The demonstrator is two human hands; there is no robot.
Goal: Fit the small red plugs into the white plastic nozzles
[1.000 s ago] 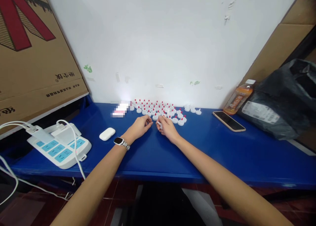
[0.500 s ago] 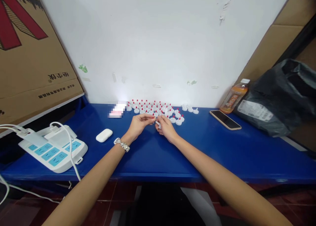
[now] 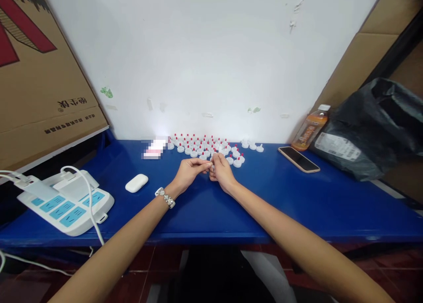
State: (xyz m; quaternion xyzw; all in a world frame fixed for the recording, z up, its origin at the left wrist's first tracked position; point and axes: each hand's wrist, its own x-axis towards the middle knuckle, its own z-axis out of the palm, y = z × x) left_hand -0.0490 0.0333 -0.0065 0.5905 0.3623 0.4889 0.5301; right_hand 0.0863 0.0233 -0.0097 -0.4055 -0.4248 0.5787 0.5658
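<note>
My left hand (image 3: pixel 191 171), with a silver watch on its wrist, is closed in a pinch, thumb and forefinger together. Its fingertips meet those of my right hand (image 3: pixel 222 172), whose fingers are curled round a small white nozzle cap, mostly hidden by them. What the left fingertips pinch is too small to make out. Just beyond both hands stand many white nozzle caps with red tips (image 3: pixel 194 153), clustered on the blue table (image 3: pixel 211 210). A few white caps without red tips (image 3: pixel 259 148) sit at the right of the cluster.
A white power strip (image 3: pixel 74 219) with plugged-in cables and a white earbud case (image 3: pixel 136 183) lie on the left. To the right are a phone (image 3: pixel 299 159), an orange drink bottle (image 3: pixel 310 129) and a dark plastic bag (image 3: pixel 363 131). A white wall (image 3: pixel 211 65) rises behind.
The fingertips of both hands have come closer together and slightly lower. The white nozzle cap in my right hand, plainer to see before, is now mostly covered. The view has shifted slightly.
</note>
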